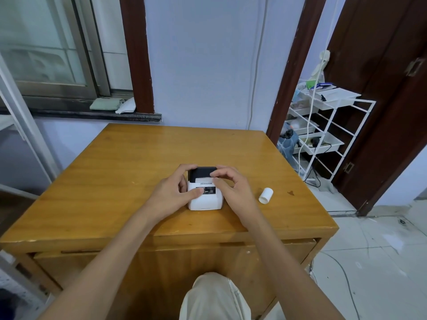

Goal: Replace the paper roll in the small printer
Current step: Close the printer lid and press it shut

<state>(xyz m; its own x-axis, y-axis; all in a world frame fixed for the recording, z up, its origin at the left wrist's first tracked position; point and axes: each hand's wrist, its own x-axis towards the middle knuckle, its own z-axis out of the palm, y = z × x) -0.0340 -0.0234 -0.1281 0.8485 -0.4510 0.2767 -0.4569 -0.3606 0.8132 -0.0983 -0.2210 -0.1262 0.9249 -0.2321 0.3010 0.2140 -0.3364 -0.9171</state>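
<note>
A small white printer (205,200) with a black lid at its back stands in the middle of the wooden table (120,172). My left hand (172,191) grips its left side, fingers curled over the lid's left corner and thumb on the front panel. My right hand (231,185) rests on the printer's right side, fingertips touching the black lid's front edge. White paper shows just below the lid. A white paper roll (266,195) lies on the table to the right of the printer, apart from both hands.
A white wire rack (328,125) with trays and cables stands right of the table by a dark door. A window sill with folded cloths (113,105) lies behind the table's left. My knee (215,296) shows below the table's front edge.
</note>
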